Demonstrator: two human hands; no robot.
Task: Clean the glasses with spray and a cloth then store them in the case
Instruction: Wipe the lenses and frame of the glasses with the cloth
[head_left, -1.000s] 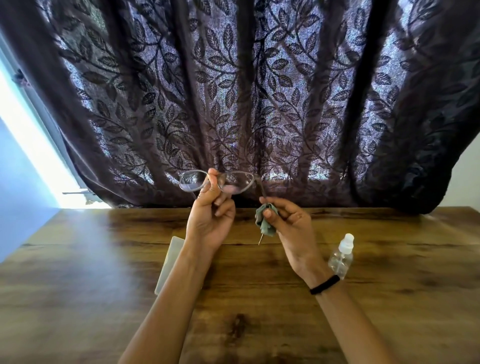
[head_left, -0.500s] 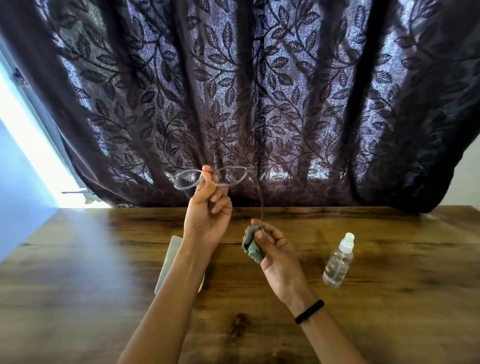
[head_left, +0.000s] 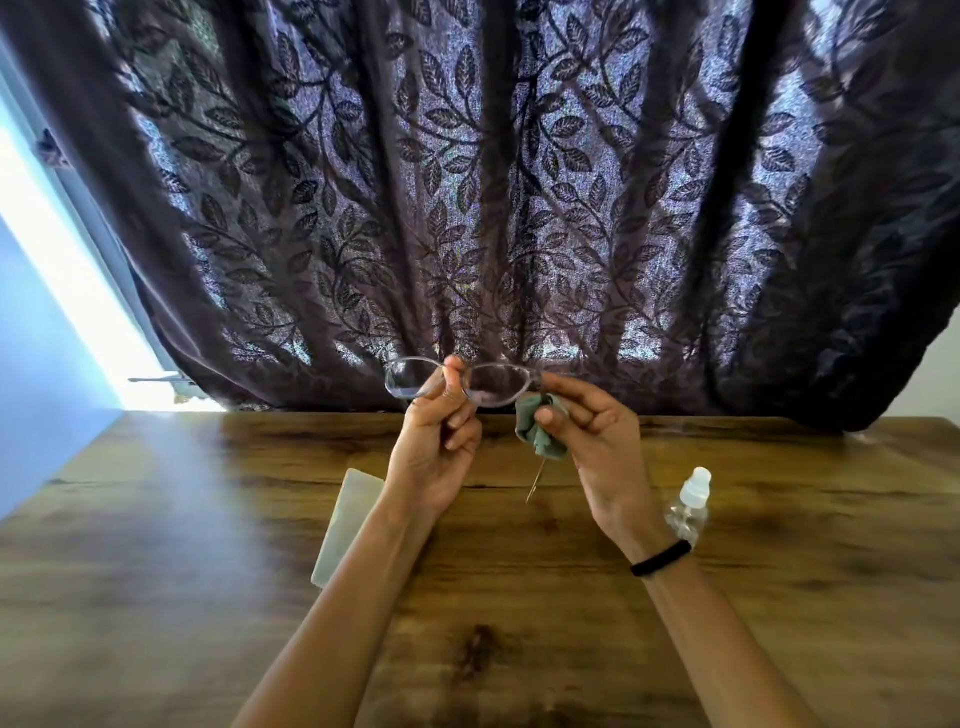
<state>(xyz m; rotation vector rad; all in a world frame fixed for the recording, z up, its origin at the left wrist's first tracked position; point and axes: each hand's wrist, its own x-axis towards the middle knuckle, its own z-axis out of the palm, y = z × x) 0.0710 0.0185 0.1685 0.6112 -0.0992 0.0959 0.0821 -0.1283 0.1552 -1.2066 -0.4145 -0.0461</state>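
Note:
Clear-framed glasses (head_left: 410, 378) are held up above the far side of the wooden table (head_left: 156, 545). My left hand (head_left: 434, 452) pinches them at the bridge between thumb and fingers. My right hand (head_left: 597, 441) holds a crumpled grey-green cloth (head_left: 537, 434) against the right temple arm, close to the right lens; the arm's tip pokes out below the cloth. A small clear spray bottle (head_left: 688, 506) with a white cap stands on the table, partly behind my right wrist. A pale flat case (head_left: 348, 514) lies under my left forearm, partly hidden.
A dark leaf-patterned curtain (head_left: 519, 182) hangs right behind the table's far edge. A bright window strip and blue wall are at the left. Bare wood lies to the left and right of my arms.
My right hand with the cloth slid down the temple arm, then came back up to the frame's right end. The glasses tilted slightly in my left hand.

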